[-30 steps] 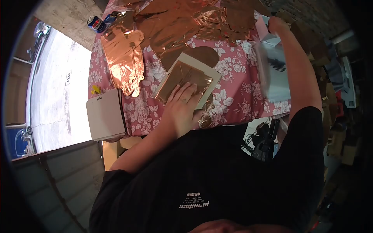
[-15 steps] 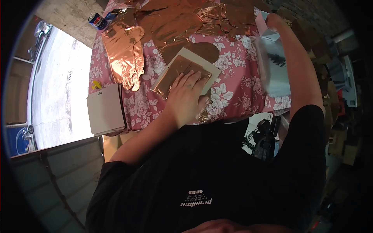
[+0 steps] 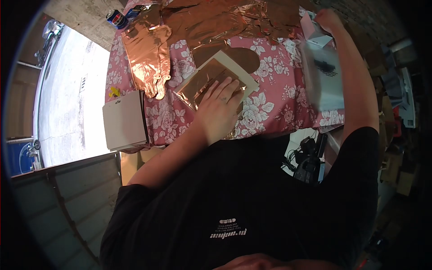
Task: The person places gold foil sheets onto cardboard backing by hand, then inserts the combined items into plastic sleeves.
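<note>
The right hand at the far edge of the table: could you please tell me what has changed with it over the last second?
The right hand has barely shifted, reaching by the small white box at the far table edge. The left hand stays pressed flat on the folded copper foil over the cream card.

Bare floral pink tablecloth [image 3: 274, 105] open between cream card with copper foil sheet [image 3: 220, 78] and clear plastic bags [image 3: 325, 76]. Crumpled copper foil sheets [image 3: 211, 22] crowding the far side; white cardboard box [image 3: 123, 120] blocking the near left corner.
</note>
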A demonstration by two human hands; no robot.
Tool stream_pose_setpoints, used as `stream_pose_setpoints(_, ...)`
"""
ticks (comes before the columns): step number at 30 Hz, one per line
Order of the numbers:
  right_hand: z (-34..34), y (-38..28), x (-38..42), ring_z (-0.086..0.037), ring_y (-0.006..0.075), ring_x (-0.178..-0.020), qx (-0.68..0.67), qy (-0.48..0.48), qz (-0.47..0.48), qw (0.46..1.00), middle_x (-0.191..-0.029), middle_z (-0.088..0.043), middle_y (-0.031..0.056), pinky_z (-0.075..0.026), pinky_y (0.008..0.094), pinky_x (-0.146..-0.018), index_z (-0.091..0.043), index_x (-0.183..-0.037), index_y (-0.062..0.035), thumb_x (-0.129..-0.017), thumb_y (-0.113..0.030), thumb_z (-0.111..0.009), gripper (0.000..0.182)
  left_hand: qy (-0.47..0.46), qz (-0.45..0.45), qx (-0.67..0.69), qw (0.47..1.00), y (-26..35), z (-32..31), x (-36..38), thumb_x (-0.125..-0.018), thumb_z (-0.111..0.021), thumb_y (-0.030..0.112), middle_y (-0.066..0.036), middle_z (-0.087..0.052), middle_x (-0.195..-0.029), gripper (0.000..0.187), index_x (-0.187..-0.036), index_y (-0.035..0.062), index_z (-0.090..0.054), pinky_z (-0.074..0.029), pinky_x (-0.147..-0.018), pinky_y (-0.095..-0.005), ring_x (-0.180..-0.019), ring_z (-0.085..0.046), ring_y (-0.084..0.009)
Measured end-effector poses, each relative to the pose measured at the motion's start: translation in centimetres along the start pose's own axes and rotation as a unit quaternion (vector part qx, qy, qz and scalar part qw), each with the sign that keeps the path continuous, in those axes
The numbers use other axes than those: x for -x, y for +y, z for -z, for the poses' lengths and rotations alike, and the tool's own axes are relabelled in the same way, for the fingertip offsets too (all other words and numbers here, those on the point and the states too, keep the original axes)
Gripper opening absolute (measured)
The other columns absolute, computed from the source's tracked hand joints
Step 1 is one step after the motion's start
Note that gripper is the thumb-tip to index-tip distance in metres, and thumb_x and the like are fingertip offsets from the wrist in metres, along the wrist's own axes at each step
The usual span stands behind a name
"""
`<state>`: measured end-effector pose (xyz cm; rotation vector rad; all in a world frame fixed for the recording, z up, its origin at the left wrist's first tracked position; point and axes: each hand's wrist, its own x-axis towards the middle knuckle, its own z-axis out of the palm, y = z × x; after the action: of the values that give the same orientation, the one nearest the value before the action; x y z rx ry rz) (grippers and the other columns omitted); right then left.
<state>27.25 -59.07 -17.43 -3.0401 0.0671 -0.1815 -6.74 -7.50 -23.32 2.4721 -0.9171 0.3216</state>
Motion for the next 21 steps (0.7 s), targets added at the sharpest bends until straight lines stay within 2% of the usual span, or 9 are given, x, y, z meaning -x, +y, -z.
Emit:
stream_pose_setpoints(1,0.6,0.3,0.7,-0.076,0.0387,-0.102,0.001,0.0,-0.002,1.0,-0.11,-0.08,0.0177,-0.059,0.0447,-0.088,-0.082,-0.104,-0.0077,-0.094,-0.025,-0.069,0.024,0.005,-0.007,-0.012,1.0,0.1,-0.2,-0.1,-0.088,-0.071,0.01,-0.016,-0.062,-0.146,0.045,-0.132,0.0038,-0.069,-0.041,-0.123,-0.0522,-0.142,-0.055,-0.0363)
stream_pose_setpoints(3,3.1,-2.6,5.0,-0.077,0.0276,-0.095,-0.021,0.216,-0.021,0.976,-0.11,-0.081,0.0123,-0.058,0.0385,-0.085,-0.081,-0.109,-0.0085,-0.096,-0.03,-0.073,0.027,0.009,-0.004,-0.011,1.0,0.2,-0.3,-0.5,-0.088,-0.071,0.01,-0.016,-0.063,-0.144,0.044,-0.132,0.0035,-0.069,-0.043,-0.121,-0.0514,-0.14,-0.057,-0.0362)
stream_pose_setpoints(5,5.9,-10.1,14.8,-0.07,0.0155,-0.085,-0.208,0.23,-0.031,0.95,-0.101,-0.079,0.0063,-0.055,0.0326,-0.081,-0.078,-0.112,-0.006,-0.1,-0.03,-0.072,0.027,0.013,0.001,-0.009,1.0,0.3,-0.4,-0.6,-0.089,-0.071,0.01,-0.016,-0.065,-0.142,0.043,-0.131,0.0032,-0.069,-0.044,-0.12,-0.0506,-0.139,-0.058,-0.0361)
stream_pose_setpoints(7,5.1,-13.7,22.7,-0.064,0.0103,-0.084,-0.31,0.165,0.013,0.936,-0.091,-0.073,0.002,-0.053,0.029,-0.082,-0.075,-0.105,-0.0025,-0.103,-0.021,-0.069,0.019,0.024,0.005,0.021,0.999,0.1,-0.3,-0.9,-0.089,-0.072,0.01,-0.016,-0.068,-0.137,0.041,-0.129,0.0029,-0.071,-0.05,-0.115,-0.0485,-0.133,-0.063,-0.0365)
stream_pose_setpoints(9,1.3,-16.3,30.0,-0.063,0.0107,-0.09,-0.519,0.049,0.064,0.851,-0.091,-0.07,-0.0003,-0.051,0.0295,-0.089,-0.068,-0.092,-0.0017,-0.103,-0.005,-0.066,0.012,0.035,0.011,0.039,0.999,-0.1,-0.8,-1.0,-0.086,-0.072,0.009,-0.017,-0.069,-0.135,0.039,-0.124,0.0025,-0.073,-0.048,-0.116,-0.0485,-0.133,-0.062,-0.0365)
stream_pose_setpoints(10,2.5,-20.5,34.2,-0.065,0.0095,-0.09,-0.562,-0.015,-0.022,0.826,-0.093,-0.073,0.0001,-0.052,0.0279,-0.087,-0.073,-0.095,-0.0002,-0.103,-0.006,-0.069,0.011,0.043,0.02,0.056,0.997,-0.2,-1.0,-0.9,-0.084,-0.071,0.009,-0.018,-0.069,-0.133,0.037,-0.12,0.0022,-0.074,-0.046,-0.118,-0.0485,-0.134,-0.062,-0.0365)
stream_pose_setpoints(16,-1.4,-26.4,40.4,-0.07,0.0069,-0.081,-0.555,-0.104,-0.131,0.815,-0.09,-0.08,0.0061,-0.055,0.0249,-0.072,-0.08,-0.106,0.0017,-0.096,-0.003,-0.08,0.011,0.082,-0.005,0.077,0.994,-0.8,-1.2,-0.8,-0.083,-0.072,0.002,-0.018,-0.074,-0.122,0.022,-0.104,0.0005,-0.076,-0.058,-0.102,-0.0476,-0.118,-0.07,-0.0391)
stream_pose_setpoints(19,-2.0,-26.8,39.8,-0.073,0.0105,-0.079,-0.452,-0.094,-0.098,0.882,-0.088,-0.079,0.0094,-0.057,0.0273,-0.071,-0.08,-0.105,-0.0001,-0.093,-0.006,-0.082,0.014,0.093,0.001,0.089,0.992,-1.0,-1.6,-0.5,-0.083,-0.072,0.001,-0.018,-0.074,-0.121,0.022,-0.104,0.0001,-0.076,-0.059,-0.1,-0.0473,-0.116,-0.071,-0.0394)
stream_pose_setpoints(21,-3.1,-26.7,39.3,-0.076,0.0181,-0.077,-0.337,0.01,0.008,0.941,-0.09,-0.078,0.0126,-0.058,0.032,-0.069,-0.08,-0.106,-0.0024,-0.09,-0.01,-0.085,0.019,0.094,0.003,0.092,0.991,-0.8,-1.5,-0.4,-0.083,-0.072,0.001,-0.018,-0.074,-0.12,0.022,-0.105,0.0,-0.075,-0.059,-0.101,-0.0473,-0.117,-0.071,-0.0395)
